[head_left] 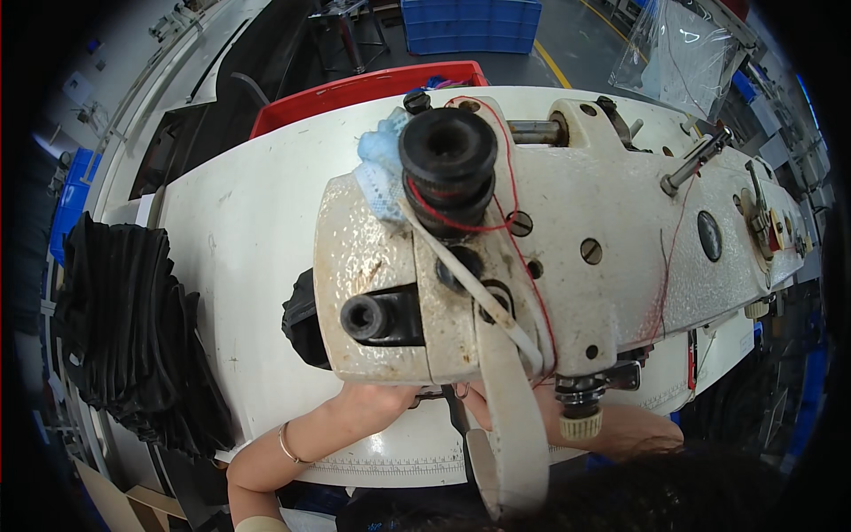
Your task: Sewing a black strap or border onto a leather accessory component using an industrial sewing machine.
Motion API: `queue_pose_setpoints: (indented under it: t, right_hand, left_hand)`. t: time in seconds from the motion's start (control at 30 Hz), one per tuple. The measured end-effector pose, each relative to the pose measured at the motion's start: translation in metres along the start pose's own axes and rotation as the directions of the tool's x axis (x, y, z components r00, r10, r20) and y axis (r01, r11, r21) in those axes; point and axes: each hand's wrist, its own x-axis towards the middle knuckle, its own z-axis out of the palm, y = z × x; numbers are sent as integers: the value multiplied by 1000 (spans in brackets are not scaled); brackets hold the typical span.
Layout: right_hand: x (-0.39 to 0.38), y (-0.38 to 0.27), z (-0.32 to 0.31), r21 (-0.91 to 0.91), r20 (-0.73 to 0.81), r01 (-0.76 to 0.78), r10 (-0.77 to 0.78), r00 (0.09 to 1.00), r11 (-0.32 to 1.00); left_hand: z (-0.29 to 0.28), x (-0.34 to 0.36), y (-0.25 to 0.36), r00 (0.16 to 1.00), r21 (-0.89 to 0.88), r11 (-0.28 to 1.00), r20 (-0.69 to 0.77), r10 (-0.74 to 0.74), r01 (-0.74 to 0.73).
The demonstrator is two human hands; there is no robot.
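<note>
A cream sewing machine head (567,204) fills the middle of the view and covers most of the work under it. My left hand (383,401) reaches in beneath its front edge, with a thin bangle (285,443) on the wrist. Close by on the right, partly behind a hanging white strap (519,434), is my right hand (479,406). The fingers of both hands are largely hidden. Between them runs a narrow dark strip (457,410), whose kind I cannot make out. Some black fabric (304,321) shows past the machine's left side.
A tall stack of folded black fabric pieces (133,328) stands on the left of the white table (239,213). Red thread (536,293) runs over the machine, and a light blue cloth (381,160) is tucked beside its black knob. Beyond lie a red bin (355,89) and a blue crate (470,27).
</note>
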Motion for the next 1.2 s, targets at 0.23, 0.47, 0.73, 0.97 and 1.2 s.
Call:
queue_pose_setpoints:
  t: [0.23, 0.47, 0.73, 0.97, 1.2]
  right_hand:
    - [-1, 2, 2, 142, 42, -84, 79, 996, 986]
    - [-3, 3, 7, -484, -1, 289, -331, 944, 826]
    - [-5, 10, 4, -915, 270, 374, -458, 847, 152]
    - [-3, -2, 2, -916, 257, 371, -485, 836, 155]
    - [-2, 11, 1, -775, 117, 366, -452, 884, 515]
  left_hand:
    - [1, 2, 2, 999, -10, 999, -16, -35, 34]
    - [7, 2, -1, 997, -24, 999, -72, -24, 23]
    - [2, 7, 10, 998, 15, 999, -36, -42, 43]
    - [1, 8, 18, 998, 140, 990, -56, 0, 7]
    - [3, 10, 14, 995, 85, 992, -41, -93, 96]
